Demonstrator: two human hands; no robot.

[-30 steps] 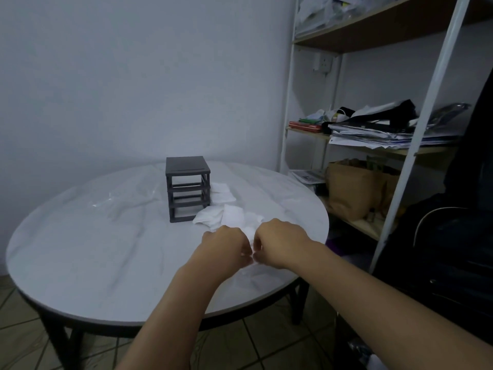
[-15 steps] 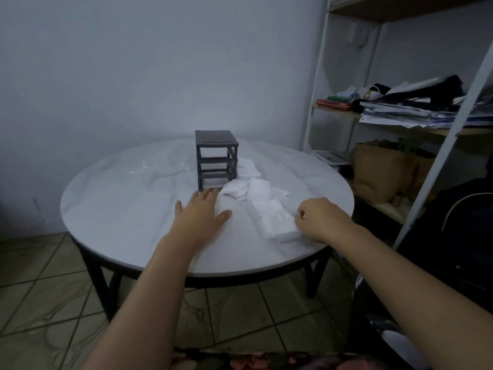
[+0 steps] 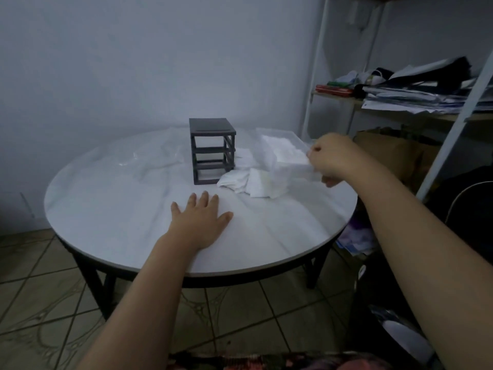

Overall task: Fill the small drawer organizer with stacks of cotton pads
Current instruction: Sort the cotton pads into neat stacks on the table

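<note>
- Though the papers (image 3: 416, 101) on the shelf carry print, it is too blurred to read.
- Curled round its near end, the right hand (image 3: 330, 158) grips a clear plastic drawer (image 3: 264, 156) packed with white cotton pads (image 3: 282, 149). Half a second ago the drawer lay by the table's near edge; now it is just right of the black, open-sided organizer frame (image 3: 212, 150).
- Fingers straight, the left hand (image 3: 198, 217) stays flat on the round, marble-look table (image 3: 106, 209).
- Soft loose pads (image 3: 250, 181) lie crumpled just beside the frame's foot.
</note>
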